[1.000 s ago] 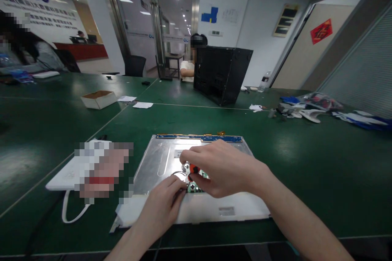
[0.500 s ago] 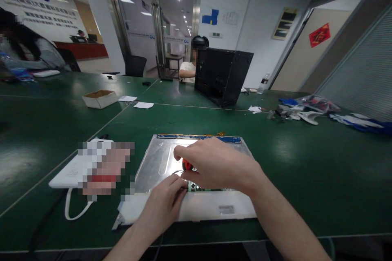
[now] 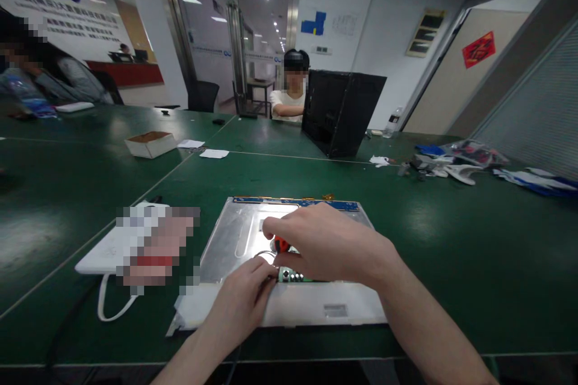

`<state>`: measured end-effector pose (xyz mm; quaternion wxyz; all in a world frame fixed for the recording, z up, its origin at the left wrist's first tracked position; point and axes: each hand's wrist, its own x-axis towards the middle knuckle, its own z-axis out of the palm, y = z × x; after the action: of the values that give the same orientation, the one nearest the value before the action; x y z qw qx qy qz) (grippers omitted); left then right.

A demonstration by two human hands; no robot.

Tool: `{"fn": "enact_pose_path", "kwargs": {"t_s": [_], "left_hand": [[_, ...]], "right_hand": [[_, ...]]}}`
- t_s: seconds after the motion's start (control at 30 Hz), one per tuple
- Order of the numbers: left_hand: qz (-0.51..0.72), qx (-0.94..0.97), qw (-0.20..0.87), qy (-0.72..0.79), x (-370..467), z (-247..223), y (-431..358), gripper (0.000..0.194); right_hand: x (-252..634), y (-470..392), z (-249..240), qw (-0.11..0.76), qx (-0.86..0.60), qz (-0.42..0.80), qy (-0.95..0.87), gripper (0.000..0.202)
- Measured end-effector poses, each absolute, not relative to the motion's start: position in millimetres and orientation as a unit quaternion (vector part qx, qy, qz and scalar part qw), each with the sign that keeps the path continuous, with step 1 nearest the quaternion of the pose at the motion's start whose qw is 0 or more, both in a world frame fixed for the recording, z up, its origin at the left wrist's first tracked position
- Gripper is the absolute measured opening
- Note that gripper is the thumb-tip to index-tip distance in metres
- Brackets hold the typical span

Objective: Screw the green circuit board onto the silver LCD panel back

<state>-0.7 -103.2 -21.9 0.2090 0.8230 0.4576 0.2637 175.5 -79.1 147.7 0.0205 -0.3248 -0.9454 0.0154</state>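
Note:
In front of me lies a flat metal-backed display panel (image 3: 217,240), with a blue circuit strip (image 3: 298,203) along its far edge. Across its nearer part runs a narrow green circuit board (image 3: 291,275). My right hand (image 3: 325,240) arches over the board, its fingers closed around the red and black handle of what looks like a screwdriver (image 3: 282,245). The tool's tip is hidden. My left hand (image 3: 246,289) rests on the panel, thumb and finger pressed together at the board's left end. Thin dark wires (image 3: 265,254) loop by those fingertips; what they pinch is covered.
A white device (image 3: 106,249) with a strap lies to the left, beside a blurred pinkish item. Farther back are an open box (image 3: 151,145) and paper slips (image 3: 214,154). A black computer case (image 3: 343,114) stands by a seated person. Gloves and bags (image 3: 451,162) lie right.
My view has shifted slightly. The black case has moved a little to the right, showing more of the person behind it. Both my hands keep nearly the same place on the panel.

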Motion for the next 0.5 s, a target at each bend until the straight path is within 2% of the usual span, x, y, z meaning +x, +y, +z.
{"fn": "enact_pose_path", "kwargs": {"t_s": [0.3, 0.5], "left_hand": [[0.264, 0.823, 0.214, 0.456, 0.4, -16.7, -104.1, 0.016], [0.267, 0.823, 0.211, 0.454, 0.7, -21.0, -103.2, 0.017]], "right_hand": [[176.7, -80.8, 147.7, 0.017, -0.295, 0.029, -0.955, 0.011], [173.2, -78.5, 148.1, 0.026, -0.331, 0.002, -0.943, 0.01]]}}
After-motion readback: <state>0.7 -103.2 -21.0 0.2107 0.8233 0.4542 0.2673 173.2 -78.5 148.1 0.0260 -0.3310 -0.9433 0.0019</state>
